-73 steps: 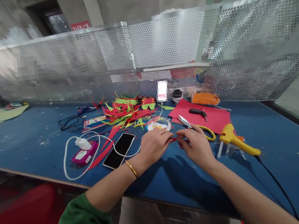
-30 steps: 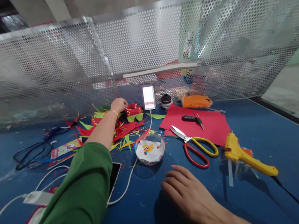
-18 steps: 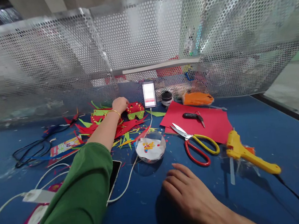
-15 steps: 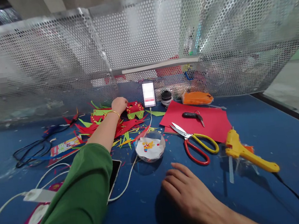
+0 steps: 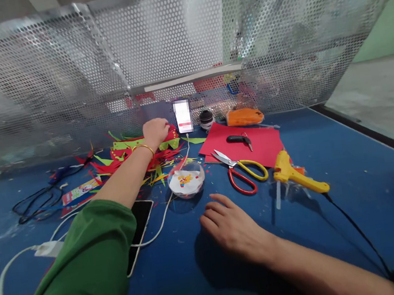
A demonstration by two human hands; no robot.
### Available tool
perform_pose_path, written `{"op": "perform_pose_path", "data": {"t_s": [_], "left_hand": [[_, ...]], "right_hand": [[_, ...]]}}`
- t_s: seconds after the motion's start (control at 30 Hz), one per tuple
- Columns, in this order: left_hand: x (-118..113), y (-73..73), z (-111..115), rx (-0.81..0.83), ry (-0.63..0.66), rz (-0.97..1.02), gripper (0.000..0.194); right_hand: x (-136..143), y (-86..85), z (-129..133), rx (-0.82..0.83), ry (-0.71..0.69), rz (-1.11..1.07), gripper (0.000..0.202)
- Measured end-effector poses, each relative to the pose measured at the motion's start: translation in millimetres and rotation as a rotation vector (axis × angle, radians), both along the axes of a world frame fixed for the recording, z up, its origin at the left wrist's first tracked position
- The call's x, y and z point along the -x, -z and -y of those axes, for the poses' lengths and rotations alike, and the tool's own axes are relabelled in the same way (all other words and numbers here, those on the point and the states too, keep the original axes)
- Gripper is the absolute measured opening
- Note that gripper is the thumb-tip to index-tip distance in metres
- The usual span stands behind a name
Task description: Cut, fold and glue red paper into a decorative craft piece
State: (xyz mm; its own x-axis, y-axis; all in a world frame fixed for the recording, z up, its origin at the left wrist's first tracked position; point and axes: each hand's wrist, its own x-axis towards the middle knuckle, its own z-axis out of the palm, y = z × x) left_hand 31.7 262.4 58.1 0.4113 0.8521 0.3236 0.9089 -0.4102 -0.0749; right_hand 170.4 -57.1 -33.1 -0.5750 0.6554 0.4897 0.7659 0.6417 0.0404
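Observation:
My left hand (image 5: 156,132) reaches to the far side of the table, its fingers curled down over a red and yellow-green paper mask (image 5: 173,142) with small dots. The hand covers the mask's left part, and its fingertips are hidden. Beside it, under my wrist, lie more dotted red and green cut-outs and strips (image 5: 121,153). My right hand (image 5: 231,225) hovers or rests low over the near table, palm down, fingers loosely bent and slightly apart, with nothing visible in it. Nearest to it are a clear round bowl (image 5: 201,178) holding white paper with colored bits, and scissors (image 5: 244,188) with red and yellow handles.
A lit phone (image 5: 183,115) leans at the mesh barrier (image 5: 168,40). Red sheets (image 5: 265,141) carry a black-handled key or knife (image 5: 238,138). A yellow glue gun (image 5: 301,179), an orange packet (image 5: 245,117), a dark phone (image 5: 140,227) and white cables (image 5: 162,227) lie around.
The view has shifted right and tilted, bringing a purple object in at the right edge. My left hand has moved slightly rightward over the mask. My right hand keeps its pose.

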Motion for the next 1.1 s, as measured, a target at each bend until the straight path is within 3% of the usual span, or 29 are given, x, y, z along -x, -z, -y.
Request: {"op": "perform_pose_path", "data": {"t_s": [0.2, 0.33, 0.43, 0.67, 0.83, 0.93, 1.1], "left_hand": [[-55.7, 6.4, 87.7, 0.071, 0.233, 0.02, 0.032], [-67.5, 8.3, 117.2, 0.116, 0.291, 0.061, 0.029], [-52.6, 4.1, 112.9, 0.149, 0.241, 0.093, 0.029], [18.8, 3.4, 85.0, 0.271, -0.042, 0.039, 0.032], [55.6, 3.9, 68.0, 0.349, -0.167, -0.012, 0.036], [69.7, 6.7, 57.7, 0.351, -0.169, 0.013, 0.036], [78.4, 19.6, 46.6, 0.317, -0.063, 0.134, 0.038]], "right_hand": [[-5.5, -7.6, -0.8, -0.055, 0.03, 0.056, 0.02], [-9.3, -8.9, -4.1, -0.077, 0.039, 0.072, 0.018], [-10.7, -7.1, -6.2, -0.082, 0.043, 0.07, 0.017], [-8.3, -7.8, -4.6, -0.1, 0.021, 0.054, 0.019], [-7.9, -7.0, -2.9, -0.102, 0.003, 0.054, 0.02], [-8.3, -4.3, -3.1, -0.099, 0.006, 0.053, 0.02], [-7.2, -1.3, -2.5, -0.103, -0.002, 0.049, 0.019]]}}
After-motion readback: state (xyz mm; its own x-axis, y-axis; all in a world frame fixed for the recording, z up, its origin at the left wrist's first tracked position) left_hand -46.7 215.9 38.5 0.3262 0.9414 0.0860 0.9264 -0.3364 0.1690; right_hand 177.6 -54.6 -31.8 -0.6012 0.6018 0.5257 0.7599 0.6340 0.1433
